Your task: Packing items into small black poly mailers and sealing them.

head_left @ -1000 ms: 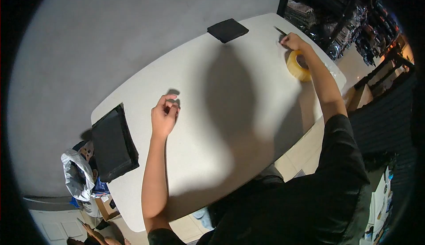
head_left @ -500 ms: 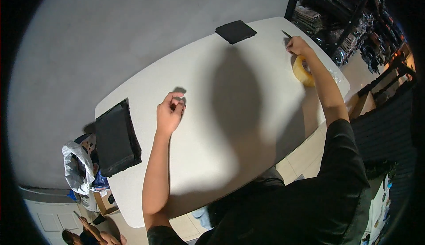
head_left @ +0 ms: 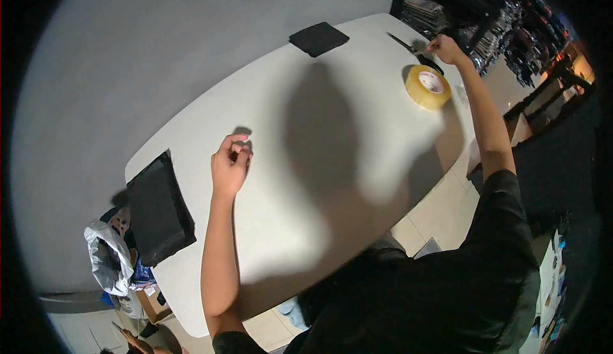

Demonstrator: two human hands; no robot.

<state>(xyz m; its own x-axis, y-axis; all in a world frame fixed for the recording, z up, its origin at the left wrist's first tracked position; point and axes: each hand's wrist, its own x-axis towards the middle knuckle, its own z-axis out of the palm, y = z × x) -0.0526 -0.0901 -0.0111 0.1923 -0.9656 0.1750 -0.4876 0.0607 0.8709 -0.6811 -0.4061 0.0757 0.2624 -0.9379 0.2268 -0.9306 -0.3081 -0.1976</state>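
Presently, my right hand [head_left: 448, 48] is outstretched, half-curled by the scissors [head_left: 429, 64] at the right edge of the worktop [head_left: 396, 137], grip unclear; my left hand [head_left: 229, 170], leftward, is loosely curled, fingers parted.

On the tabletop [head_left: 268, 232], one pile [head_left: 161, 210] lies at the left end and another pile [head_left: 319, 39] lies at the far edge. The tape roll [head_left: 426, 92] sits near the right end, with scissors [head_left: 429, 64] just behind it. A rack [head_left: 472, 9] stands past the far right corner.
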